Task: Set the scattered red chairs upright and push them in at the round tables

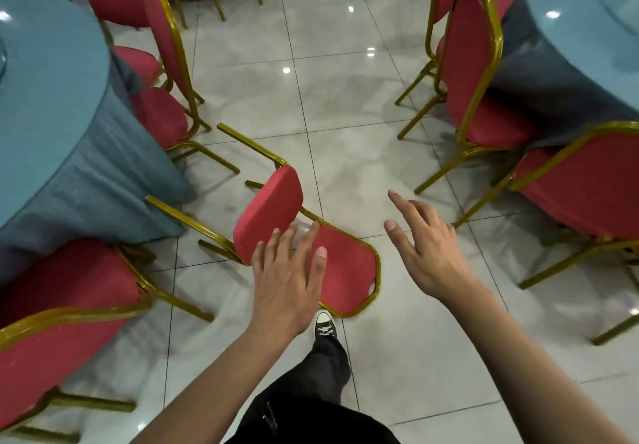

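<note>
You are standing in the aisle between two round tables, and that is why chairs ring you on both sides. The left table [52, 104] has a blue cloth that hangs to the floor, and so does the right table [581, 28]. Red chairs with gold legs stand upright around them, like the one at the left table [162, 39] and the one at the right table [473, 56]. They look pushed in, or close to it.

One fallen chair [311, 236] lies on the tiled floor right in front of you, well clear of both tables. It is tipped on its back: the backrest lies flat on the floor by your shoe [325, 327], the seat pad stands up on edge, and the legs point toward the left table.

Both your hands are empty, with the fingers spread wide. Your left hand [287, 281] is over the fallen chair, where the seat meets the backrest, but I cannot tell if it touches. Your right hand [425, 246] hangs in the air beside the chair. I think you are reaching to grab the frame and lift it.
</note>
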